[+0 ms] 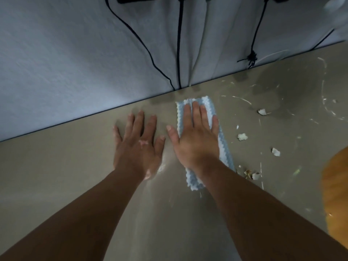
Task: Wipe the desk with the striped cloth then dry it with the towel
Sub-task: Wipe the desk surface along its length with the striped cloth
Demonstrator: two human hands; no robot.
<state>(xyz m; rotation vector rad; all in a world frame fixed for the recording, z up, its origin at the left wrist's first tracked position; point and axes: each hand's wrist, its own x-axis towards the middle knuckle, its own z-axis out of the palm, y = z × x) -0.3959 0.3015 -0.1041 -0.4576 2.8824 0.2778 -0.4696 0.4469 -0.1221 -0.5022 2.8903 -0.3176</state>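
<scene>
Right hand (195, 142) presses striped cloth (225, 146) on desk (75, 176)

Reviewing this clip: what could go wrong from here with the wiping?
1. The right hand presses the striped cloth flat; pushing toward the pale scraps may scatter them across the desk.
2. The white streaks could smear wider.
3. The cloth's far end lies near the cables and might snag them.

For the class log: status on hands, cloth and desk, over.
Left hand flat on desk. Right hand flat, pressing striped cloth. White scraps and smears right of it.
</scene>
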